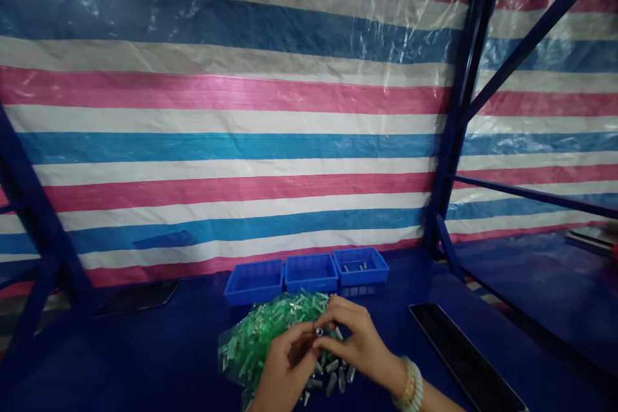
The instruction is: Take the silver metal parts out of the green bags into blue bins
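Observation:
Between the fingertips of both hands is a small round metal piece (pixel 319 332) with a hollow-looking end. My right hand (pixel 360 335), with a beaded bracelet at the wrist, pinches it between thumb and fingers. My left hand (pixel 288 360) meets it from the other side, fingers curled and closed on the same piece. Behind the hands lies a pile of small green plastic-looking pieces (pixel 275 322) in a clear bag. Several loose silvery metal pieces (pixel 333 373) are scattered on the dark blue table under my right hand, partly hidden by it.
Three shallow blue bins stand in a row behind the pile: a left bin (pixel 253 299), a middle bin (pixel 311 284) and a right bin (pixel 364 277) holding a few small metal pieces. A long dark flat device (pixel 463 354) lies at right, another dark flat object (pixel 140 297) at left.

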Demonstrator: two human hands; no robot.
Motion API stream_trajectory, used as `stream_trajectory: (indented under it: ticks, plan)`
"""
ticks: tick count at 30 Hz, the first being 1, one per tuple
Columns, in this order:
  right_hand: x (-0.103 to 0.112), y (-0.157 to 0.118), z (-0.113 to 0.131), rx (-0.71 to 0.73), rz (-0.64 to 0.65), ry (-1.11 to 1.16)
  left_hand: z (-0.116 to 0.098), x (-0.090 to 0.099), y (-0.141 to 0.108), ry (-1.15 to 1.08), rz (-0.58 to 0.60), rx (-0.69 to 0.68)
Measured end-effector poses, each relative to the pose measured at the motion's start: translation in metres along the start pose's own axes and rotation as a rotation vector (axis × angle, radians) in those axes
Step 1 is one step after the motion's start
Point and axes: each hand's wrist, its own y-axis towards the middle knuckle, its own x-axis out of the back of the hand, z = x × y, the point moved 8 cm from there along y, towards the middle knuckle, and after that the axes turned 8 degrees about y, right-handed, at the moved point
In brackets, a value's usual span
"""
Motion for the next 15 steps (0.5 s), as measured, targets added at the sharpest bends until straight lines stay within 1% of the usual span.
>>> stream_trajectory:
  ticks: [2, 5, 7, 8, 10, 12, 14, 15]
  plan:
    - [0.001, 0.000, -0.002, -0.016, -0.005, 0.014, -0.001, 0.000, 0.000, -0.025, -0.012, 0.028]
    - [0.007, 0.001, -0.015, -0.112, -0.090, 0.087, -0.005, 0.013, -0.001, -0.025, -0.123, 0.003]
    - [0.006, 0.000, -0.030, -0.212, -0.146, 0.214, -0.008, 0.021, -0.003, 0.014, -0.183, -0.039]
    - [0.003, -0.001, -0.037, -0.258, -0.154, 0.300, -0.011, 0.023, -0.004, 0.043, -0.193, -0.065]
    - [-0.009, -0.004, -0.047, -0.320, -0.124, 0.477, -0.016, 0.022, -0.006, 0.105, -0.187, -0.120]
    - [-0.017, -0.005, -0.051, -0.344, -0.083, 0.591, -0.020, 0.020, -0.007, 0.160, -0.162, -0.166]
    - [-0.014, -0.003, -0.052, -0.328, -0.077, 0.579, -0.023, 0.019, -0.008, 0.198, -0.156, -0.194]
    - [-0.007, -0.001, -0.051, -0.303, -0.088, 0.518, -0.024, 0.020, -0.008, 0.212, -0.161, -0.204]
